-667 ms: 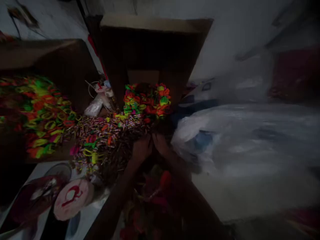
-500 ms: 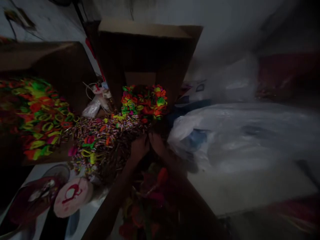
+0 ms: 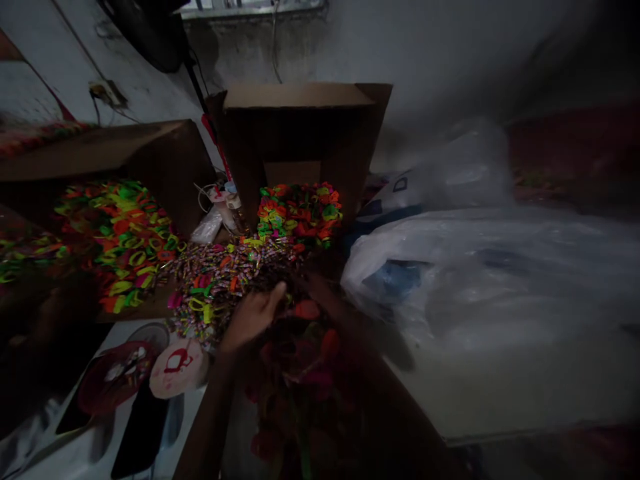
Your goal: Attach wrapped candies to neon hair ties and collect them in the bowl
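My left hand (image 3: pixel 254 317) is at the right edge of a heap of small, thin pieces with patterned wrapping (image 3: pixel 225 263). Its thumb side points up, but blur hides what the fingers hold, if anything. My right hand (image 3: pixel 320 288) reaches in beside it, dark and smeared, so its fingers do not show. Below and between my forearms lie neon orange, pink and green pieces (image 3: pixel 306 353) in deep shadow. Some yellow and green loop-shaped pieces (image 3: pixel 203 307) rest on the heap left of my hands.
An open cardboard box (image 3: pixel 307 97) behind the heap holds bright loops (image 3: pixel 300 213). Another box (image 3: pixel 170 157) at left spills more. A pink round lid (image 3: pixel 179 370), a red bowl (image 3: pixel 90 387) and a dark phone-like slab (image 3: pixel 140 427) lie front left. A clear plastic bag (image 3: pixel 475 267) covers the right.
My left hand has drawn back toward me and left, away from my right hand. The view has tilted up and left, showing a fan and more of the left box.
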`<state>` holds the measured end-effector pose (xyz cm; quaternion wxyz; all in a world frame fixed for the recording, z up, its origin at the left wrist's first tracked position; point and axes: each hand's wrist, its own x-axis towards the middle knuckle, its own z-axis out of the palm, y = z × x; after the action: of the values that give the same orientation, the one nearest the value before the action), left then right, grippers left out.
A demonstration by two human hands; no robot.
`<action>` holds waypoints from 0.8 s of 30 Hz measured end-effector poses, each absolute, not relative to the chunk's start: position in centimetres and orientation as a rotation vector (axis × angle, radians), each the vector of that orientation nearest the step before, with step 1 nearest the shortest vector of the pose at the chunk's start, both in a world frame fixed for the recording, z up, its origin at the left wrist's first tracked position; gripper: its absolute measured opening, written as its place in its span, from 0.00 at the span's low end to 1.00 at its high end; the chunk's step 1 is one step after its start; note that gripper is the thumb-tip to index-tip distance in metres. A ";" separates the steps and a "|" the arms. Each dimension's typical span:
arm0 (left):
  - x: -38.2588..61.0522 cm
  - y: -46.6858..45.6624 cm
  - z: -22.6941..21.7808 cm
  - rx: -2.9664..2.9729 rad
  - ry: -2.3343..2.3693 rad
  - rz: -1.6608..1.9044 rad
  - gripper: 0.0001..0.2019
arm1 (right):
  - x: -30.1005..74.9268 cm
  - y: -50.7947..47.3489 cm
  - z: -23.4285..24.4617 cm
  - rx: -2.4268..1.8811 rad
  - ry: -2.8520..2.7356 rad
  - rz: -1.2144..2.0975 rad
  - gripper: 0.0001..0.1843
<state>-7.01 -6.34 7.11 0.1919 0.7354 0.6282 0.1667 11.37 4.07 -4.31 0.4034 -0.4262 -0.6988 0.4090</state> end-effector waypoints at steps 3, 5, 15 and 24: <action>-7.7 -5.1 5.3 2.024 1.987 0.359 0.20 | 11.0 3.9 -5.8 -1.050 -1.965 1.238 0.20; -8.0 -3.6 3.5 2.054 2.047 0.222 0.17 | 10.9 3.8 -6.6 -1.112 -2.032 1.376 0.20; -8.7 1.3 -1.9 2.087 2.054 0.045 0.16 | 11.9 4.0 -4.8 -1.062 -1.637 1.424 0.13; -5.6 2.4 -0.4 1.619 1.815 1.088 0.16 | 12.2 3.6 -1.7 -0.898 -0.981 1.667 0.18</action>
<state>-5.58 2.38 -0.45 0.2363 0.5904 0.6619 0.3968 12.24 3.56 -1.66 0.4834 -0.3684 -0.4026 0.6844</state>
